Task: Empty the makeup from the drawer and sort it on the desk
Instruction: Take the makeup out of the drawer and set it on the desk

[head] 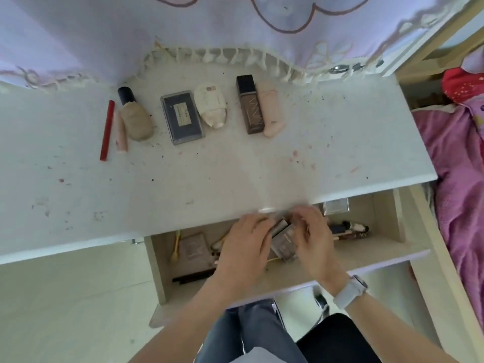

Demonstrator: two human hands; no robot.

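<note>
The open drawer (387,247) sits under the white desk (183,174). My left hand (243,244) and my right hand (311,237) are both over the drawer's middle, together holding small dark rectangular makeup cases (284,241); the motion is blurred. Left in the drawer lie a taupe palette (195,248), a yellow spatula (176,244) and dark pencils (192,276). To the right lie brushes and tubes (351,229) and a clear case (336,205). On the desk stand a red pencil (107,129), a pink stick (121,134), a beige bottle (135,116), a dark compact (182,117), a cream tube (212,106), a brown bottle (250,106) and a pink tube (271,108).
A lilac curtain (183,35) with a fringe hangs along the desk's back edge. A bed with pink bedding (458,166) stands to the right. My knees (251,334) are below the drawer front. The desk's front half is bare but speckled with stains.
</note>
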